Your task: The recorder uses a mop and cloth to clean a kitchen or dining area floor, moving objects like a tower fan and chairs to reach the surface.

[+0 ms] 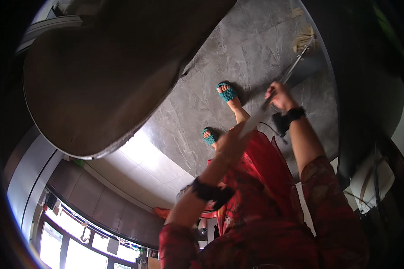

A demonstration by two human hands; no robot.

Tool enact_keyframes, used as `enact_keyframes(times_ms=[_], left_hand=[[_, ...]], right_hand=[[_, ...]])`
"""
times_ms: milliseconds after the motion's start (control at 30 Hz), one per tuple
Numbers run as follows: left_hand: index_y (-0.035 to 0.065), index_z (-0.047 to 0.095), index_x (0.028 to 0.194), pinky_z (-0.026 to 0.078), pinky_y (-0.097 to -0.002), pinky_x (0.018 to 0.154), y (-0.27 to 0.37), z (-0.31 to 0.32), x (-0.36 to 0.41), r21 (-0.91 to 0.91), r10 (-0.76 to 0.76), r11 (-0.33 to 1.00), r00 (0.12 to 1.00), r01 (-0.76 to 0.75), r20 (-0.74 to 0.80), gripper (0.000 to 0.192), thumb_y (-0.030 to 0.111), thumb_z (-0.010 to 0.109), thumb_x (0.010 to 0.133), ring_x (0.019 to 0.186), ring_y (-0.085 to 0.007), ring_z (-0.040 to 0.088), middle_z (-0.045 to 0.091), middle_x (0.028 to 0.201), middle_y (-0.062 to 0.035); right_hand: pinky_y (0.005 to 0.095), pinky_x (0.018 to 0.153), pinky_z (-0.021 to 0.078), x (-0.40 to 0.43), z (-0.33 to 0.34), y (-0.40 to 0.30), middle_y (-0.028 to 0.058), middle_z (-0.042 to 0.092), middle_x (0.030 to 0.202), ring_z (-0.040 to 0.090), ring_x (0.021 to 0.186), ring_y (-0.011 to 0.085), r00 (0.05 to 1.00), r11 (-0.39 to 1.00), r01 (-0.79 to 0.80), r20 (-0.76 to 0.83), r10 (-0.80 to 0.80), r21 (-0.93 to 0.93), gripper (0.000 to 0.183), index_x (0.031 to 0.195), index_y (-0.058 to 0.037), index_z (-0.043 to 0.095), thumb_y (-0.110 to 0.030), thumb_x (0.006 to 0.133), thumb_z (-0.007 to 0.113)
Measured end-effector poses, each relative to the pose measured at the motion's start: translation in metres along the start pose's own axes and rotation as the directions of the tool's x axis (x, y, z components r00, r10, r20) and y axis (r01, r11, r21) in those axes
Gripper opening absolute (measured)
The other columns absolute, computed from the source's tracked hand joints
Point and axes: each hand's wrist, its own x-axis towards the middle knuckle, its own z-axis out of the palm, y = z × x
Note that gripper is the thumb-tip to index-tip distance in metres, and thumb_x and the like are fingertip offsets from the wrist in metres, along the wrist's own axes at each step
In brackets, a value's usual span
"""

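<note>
A long-handled mop slants across the view, its pale handle [294,69] running from my hands down to a beige cloth head [303,39] on the grey tiled floor. My right hand [280,97] is closed around the handle partway along. Nearer my body, my left hand [232,141] grips the upper part of the handle; it is blurred, and its fingers are partly hidden. Both wrists wear black bands with small devices attached. Below the hands are my feet in teal woven slippers [226,92].
A large dark smooth panel [104,84] fills the upper left, and another dark surface [367,101] borders the floor on the right. Brown cabinet fronts [97,201] and bright windows [84,255] lie at the lower left. An orange item [162,212] sits near the cabinets.
</note>
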Motion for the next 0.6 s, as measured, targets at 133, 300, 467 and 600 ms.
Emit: enact_keyframes(times_ms=[133,300,467,600], left_hand=[[0.0097,0.049,0.113,0.045,-0.0355,0.068,0.024,0.008,0.036,0.277,0.169,0.952,0.980,-0.133,-0.109,0.041,0.029,0.055,0.077,0.081,-0.0289,0.059,0.060,0.084,-0.0180],[0.0099,0.047,0.116,0.044,-0.0352,0.074,0.004,-0.022,-0.008,0.090,0.065,0.994,0.997,-0.061,-0.046,0.044,0.028,0.056,0.077,0.087,-0.0284,0.058,0.059,0.092,-0.0186],[0.0074,0.046,0.118,0.043,-0.0301,0.075,-0.038,-0.079,-0.070,0.199,0.039,0.980,0.992,-0.015,-0.121,0.046,0.026,0.057,0.077,0.087,-0.0227,0.059,0.060,0.091,-0.0164],[0.0058,0.047,0.117,0.044,-0.0276,0.072,-0.083,-0.103,-0.162,0.177,-0.113,0.972,0.970,0.152,-0.214,0.045,0.026,0.058,0.078,0.079,-0.0161,0.057,0.061,0.087,-0.0133]], right_hand=[[0.0386,0.060,0.0429,0.028,-0.021,-0.049,0.0117,0.045,0.064,0.049,0.058,0.0227,0.998,0.998,0.001,0.058,0.003,-0.065,0.010,0.071,-0.0005,0.040,-0.009,0.075,0.043],[0.0434,0.062,0.0455,0.012,0.012,-0.002,0.0124,0.044,0.069,0.050,0.058,0.0242,0.996,0.998,-0.070,0.048,0.069,0.007,0.014,0.079,0.0005,0.039,-0.012,0.077,0.044],[0.0360,0.051,0.0483,-0.015,0.077,0.075,0.0123,0.044,0.069,0.051,0.056,0.0237,0.971,0.999,-0.033,0.236,0.027,0.023,0.013,0.079,0.0018,0.040,-0.011,0.078,0.041],[0.0428,0.051,0.0528,-0.083,0.148,0.142,0.0160,0.046,0.071,0.057,0.059,0.0298,0.983,0.986,-0.135,0.141,0.121,0.094,0.012,0.079,0.0055,0.038,-0.004,0.076,0.044]])
